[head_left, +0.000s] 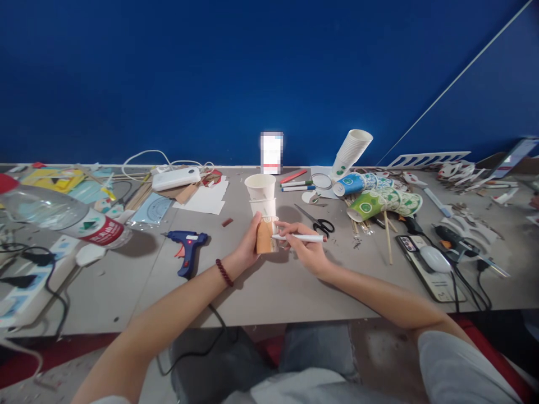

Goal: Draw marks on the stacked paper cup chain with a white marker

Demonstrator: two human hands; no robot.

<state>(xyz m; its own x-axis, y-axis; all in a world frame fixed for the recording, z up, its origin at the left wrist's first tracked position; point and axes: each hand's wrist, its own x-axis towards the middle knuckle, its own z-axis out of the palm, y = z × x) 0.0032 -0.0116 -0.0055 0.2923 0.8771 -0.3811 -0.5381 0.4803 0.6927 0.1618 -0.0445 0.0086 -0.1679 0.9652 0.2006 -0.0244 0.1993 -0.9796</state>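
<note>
1. A blue wall (168, 73) rises behind a cluttered grey surface (261, 306).
2. The marker (309, 238) lies nearly level across the view; its tip points left at the printed cup (266, 235), its reddish end right.
3. The printed cup's long axis runs up and down the view, base toward the person. White cups (260, 188) extend from its far end, the last one's mouth facing up and away.
4. The left hand (245, 242) has its fingers curled around the cup's left side, closed on it. Whether its base touches the surface cannot be told.
5. The right hand (309, 251) pinches the marker between closed fingers, near the tip, which meets or nearly meets the cup's right side.
6. Left of the hands are a blue glue gun (189, 249), a tilted bottle (76, 216) and a power strip (46, 286). Right of them are scissors (323, 225), green cups (366, 206), blue cups (351, 184) and a phone (425, 269).
7. A leaning stack of paper cups (354, 148) and a bright screen (272, 152) stand near the wall.
</note>
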